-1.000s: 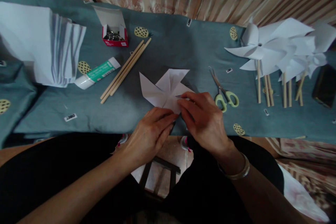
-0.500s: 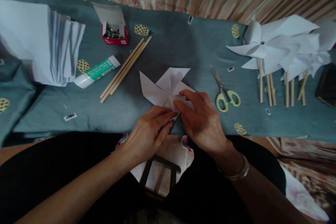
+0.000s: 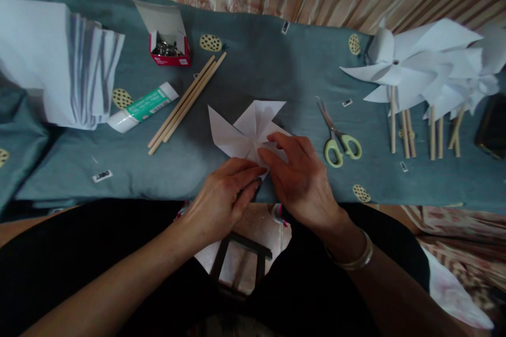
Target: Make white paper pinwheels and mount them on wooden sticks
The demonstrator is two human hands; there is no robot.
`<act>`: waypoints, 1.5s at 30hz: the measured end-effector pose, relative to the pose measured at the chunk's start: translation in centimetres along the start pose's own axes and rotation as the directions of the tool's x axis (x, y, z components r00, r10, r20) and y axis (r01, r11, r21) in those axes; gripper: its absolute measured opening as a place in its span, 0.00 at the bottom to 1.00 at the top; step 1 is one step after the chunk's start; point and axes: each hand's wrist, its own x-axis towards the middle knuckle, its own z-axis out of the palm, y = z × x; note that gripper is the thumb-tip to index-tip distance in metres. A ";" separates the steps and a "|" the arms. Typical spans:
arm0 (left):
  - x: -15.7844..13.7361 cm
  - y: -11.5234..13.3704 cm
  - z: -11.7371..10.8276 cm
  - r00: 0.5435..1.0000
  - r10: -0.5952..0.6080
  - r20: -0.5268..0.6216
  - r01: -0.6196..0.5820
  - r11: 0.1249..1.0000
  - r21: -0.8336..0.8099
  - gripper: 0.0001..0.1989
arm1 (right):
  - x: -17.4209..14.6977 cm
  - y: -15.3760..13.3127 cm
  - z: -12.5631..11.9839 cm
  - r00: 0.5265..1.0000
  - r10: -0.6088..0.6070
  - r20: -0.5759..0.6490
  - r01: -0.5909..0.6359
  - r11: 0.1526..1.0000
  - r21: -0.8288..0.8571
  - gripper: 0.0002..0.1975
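In the middle of the table's near side lies a white paper pinwheel [image 3: 247, 129] with several pointed blades. My left hand [image 3: 227, 189] is closed on its near corner, thumb and fingers pinching the paper. From the right, my right hand [image 3: 298, 176] bends over the same pinwheel, its fingertips pressing the paper near the centre; a bracelet circles that wrist. To the right of this hand rest scissors [image 3: 335, 134] with green handles, blades slightly apart. A few wooden sticks [image 3: 185, 105] lie slantwise to the left of the pinwheel.
A green and white tube [image 3: 144, 108] lies left of the sticks. Behind it stands an open red box [image 3: 169, 52] of small metal pins. Folded white paper [image 3: 51, 58] is stacked at far left. Several pinwheels on sticks [image 3: 427, 68] lie at right, beside a dark object [image 3: 492, 124].
Both hands stay on the pinwheel, with the right fingertips shifted very slightly left. The view has moved a little; the other things lie as before.
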 end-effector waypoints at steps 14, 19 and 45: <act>0.1 0.0 0.0 1.000 -0.014 -0.006 0.014 1.000 0.001 0.14 | 0.4 0.1 0.3 0.999 -0.013 0.029 0.015 0.999 -0.037 0.16; 0.1 0.1 0.0 1.000 -0.009 -0.009 0.009 1.000 0.002 0.13 | 0.5 0.1 0.3 0.999 -0.022 0.031 0.025 0.997 -0.071 0.15; 0.1 0.2 0.0 1.000 -0.025 -0.007 0.025 1.000 -0.013 0.13 | 0.6 -0.1 0.6 0.999 -0.001 -0.032 -0.002 0.997 -0.080 0.15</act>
